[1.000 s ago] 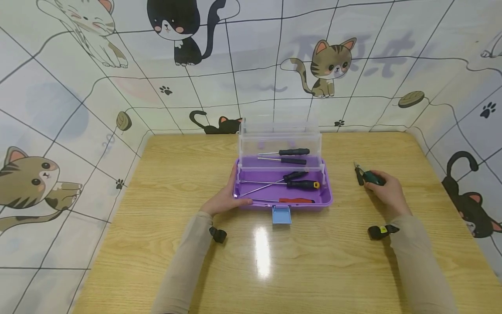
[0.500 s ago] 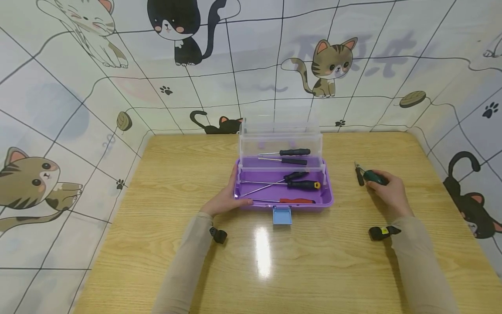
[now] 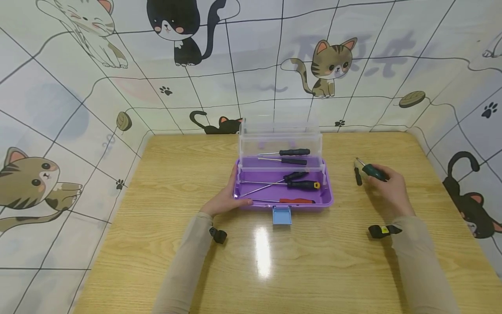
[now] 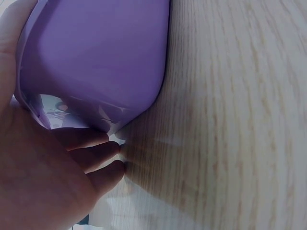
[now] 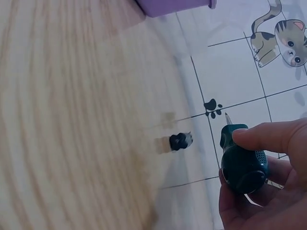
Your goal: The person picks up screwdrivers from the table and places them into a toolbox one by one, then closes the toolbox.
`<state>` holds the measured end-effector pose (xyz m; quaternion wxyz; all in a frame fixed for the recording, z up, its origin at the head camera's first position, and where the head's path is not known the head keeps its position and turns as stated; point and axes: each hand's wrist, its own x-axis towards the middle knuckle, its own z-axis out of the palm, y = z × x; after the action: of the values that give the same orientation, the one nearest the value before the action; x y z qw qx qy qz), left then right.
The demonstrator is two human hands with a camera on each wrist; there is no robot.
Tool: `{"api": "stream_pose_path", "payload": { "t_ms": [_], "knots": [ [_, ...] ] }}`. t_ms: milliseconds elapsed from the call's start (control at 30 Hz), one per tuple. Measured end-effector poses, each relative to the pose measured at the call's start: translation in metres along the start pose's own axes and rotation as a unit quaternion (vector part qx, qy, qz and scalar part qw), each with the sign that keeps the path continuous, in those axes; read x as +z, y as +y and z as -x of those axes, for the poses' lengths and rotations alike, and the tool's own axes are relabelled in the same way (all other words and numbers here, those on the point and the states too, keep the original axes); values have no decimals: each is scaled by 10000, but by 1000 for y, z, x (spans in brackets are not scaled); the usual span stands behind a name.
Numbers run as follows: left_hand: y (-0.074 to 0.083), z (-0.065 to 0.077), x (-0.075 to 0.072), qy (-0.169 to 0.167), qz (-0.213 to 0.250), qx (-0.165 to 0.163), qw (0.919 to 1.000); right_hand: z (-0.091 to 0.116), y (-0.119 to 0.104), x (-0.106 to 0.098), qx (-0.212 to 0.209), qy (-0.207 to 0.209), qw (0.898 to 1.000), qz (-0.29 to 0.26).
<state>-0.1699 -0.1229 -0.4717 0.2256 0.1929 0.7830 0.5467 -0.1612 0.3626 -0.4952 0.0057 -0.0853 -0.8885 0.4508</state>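
My right hand (image 3: 391,188) holds a short screwdriver (image 3: 374,172) by its dark green handle, thumb along the side in the right wrist view, metal tip pointing away. Just left of it on the table lies a small screwdriver with a black handle (image 3: 358,176). At the front left corner of the purple toolbox (image 3: 328,201), my left hand (image 3: 225,199) grips the rim, thumb along the front edge. The left wrist view has its fingers (image 4: 98,155) curled against the box's outer wall. Inside lie a red screwdriver (image 3: 296,201), a yellow-ended black screwdriver (image 3: 301,185) and several other black-handled ones.
The toolbox's clear lid (image 3: 280,138) stands raised at the back, and its blue latch (image 3: 282,215) hangs down at the front. Cat-printed sheeting (image 3: 255,65) rises behind the wooden table (image 3: 313,266) and along both sides.
My right hand has raised the green screwdriver and shifted it slightly right, apart from the small black one, which now shows more fully. My left hand stays on the toolbox corner.
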Motion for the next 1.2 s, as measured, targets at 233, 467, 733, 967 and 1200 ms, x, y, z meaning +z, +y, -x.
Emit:
{"api": "stream_pose_path", "payload": {
  "t_ms": [233, 467, 733, 967, 1200],
  "knots": [
    [0, 1, 0, -9, -4, 7, 10000, 1, -14, 1, -36, 86, 10000, -18],
    [0, 1, 0, 2, 28, 97, 9999, 1, -26, 3, -158, 101, 9997, -162],
    [2, 2, 0, 11, -7, 86, 10000, 1, -37, 4, -108, 28, 9997, -202],
    [5, 3, 0, 10, -33, -6, 10000, 0, -45, 5, -254, -59, 9993, -285],
    [5, 4, 0, 25, -17, -1, 10000, -4, -55, 8, -339, -105, 9989, -314]
  ]
}}
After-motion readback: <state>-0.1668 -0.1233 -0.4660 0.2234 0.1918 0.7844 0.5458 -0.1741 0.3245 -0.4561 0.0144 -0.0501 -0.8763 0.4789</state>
